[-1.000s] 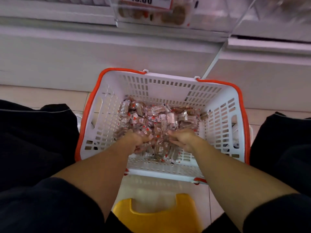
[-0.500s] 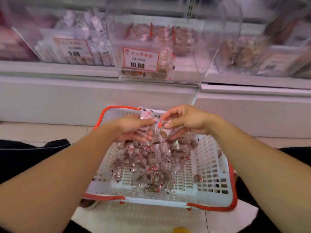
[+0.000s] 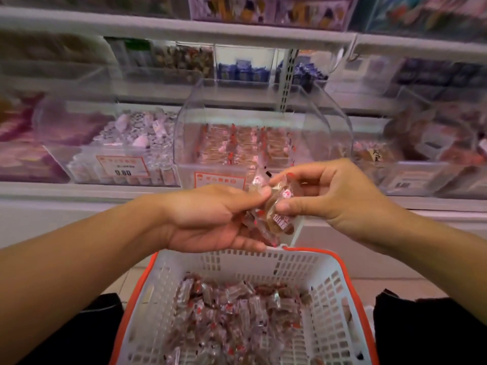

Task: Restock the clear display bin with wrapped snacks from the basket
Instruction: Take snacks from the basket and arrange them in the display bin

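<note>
Two tiers of shelving (image 3: 237, 27) fill the upper part of the view, blurred, holding rows of clear bins with assorted packaged sweets. Below them, at the bottom of the frame, stands a white plastic basket (image 3: 263, 262) with an orange rim, its slotted walls showing and its floor covered by a loose heap of wrapped snacks (image 3: 237, 317) in clear film with red print. Straight ahead on the lower shelf sits the clear display bin (image 3: 263, 122), curved at its top, with rows of the same kind of reddish-brown wrapped pieces lying flat inside; its price label (image 3: 218, 180) is partly hidden behind the hands. Just left of it is a neighbouring bin (image 3: 110, 143) of pale pink and white sweets, with an orange-framed price tag (image 3: 122, 167). Both hands are raised above the basket's far rim, in front of the display bin. The left hand (image 3: 210, 219) is curled around a bunch of wrapped snacks, gripping them. The right hand (image 3: 324, 198) pinches several more (image 3: 279, 206) between thumb and fingers, touching the left hand's bundle.
</note>
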### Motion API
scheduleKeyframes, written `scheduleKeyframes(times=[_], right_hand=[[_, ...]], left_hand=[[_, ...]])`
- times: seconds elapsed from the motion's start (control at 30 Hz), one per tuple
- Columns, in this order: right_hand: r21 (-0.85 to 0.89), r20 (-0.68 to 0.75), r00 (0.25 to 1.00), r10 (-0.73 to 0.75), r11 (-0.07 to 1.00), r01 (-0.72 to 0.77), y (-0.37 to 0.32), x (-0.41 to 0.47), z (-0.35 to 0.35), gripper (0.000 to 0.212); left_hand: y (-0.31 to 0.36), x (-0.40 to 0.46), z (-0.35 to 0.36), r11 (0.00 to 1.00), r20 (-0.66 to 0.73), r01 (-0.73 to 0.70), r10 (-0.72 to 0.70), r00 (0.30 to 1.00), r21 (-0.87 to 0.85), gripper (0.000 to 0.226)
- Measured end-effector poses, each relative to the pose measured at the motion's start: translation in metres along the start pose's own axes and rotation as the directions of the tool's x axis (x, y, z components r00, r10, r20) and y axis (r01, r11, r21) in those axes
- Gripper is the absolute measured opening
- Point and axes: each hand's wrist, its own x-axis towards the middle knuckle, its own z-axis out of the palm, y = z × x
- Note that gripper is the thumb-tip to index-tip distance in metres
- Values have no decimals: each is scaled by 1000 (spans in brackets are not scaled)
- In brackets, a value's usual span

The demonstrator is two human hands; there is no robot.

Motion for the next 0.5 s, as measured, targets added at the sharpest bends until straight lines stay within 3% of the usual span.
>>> scheduleKeyframes(times=[0.17,0.33,0.5], right_hand=[[-203,-76,978,-194,963,175,-5,8,-6,48],[-214,85,988,-132,966,147,5,5,0,59],[-389,161,986,-42,916,103,2,5,-6,69]], left_hand=[[12,1,-3,999,159,-14,20,987,-44,38],[12,2,-7,1000,201,-11,15,980,-22,46],[10,6,-10,984,127,3,-25,992,178,20]])
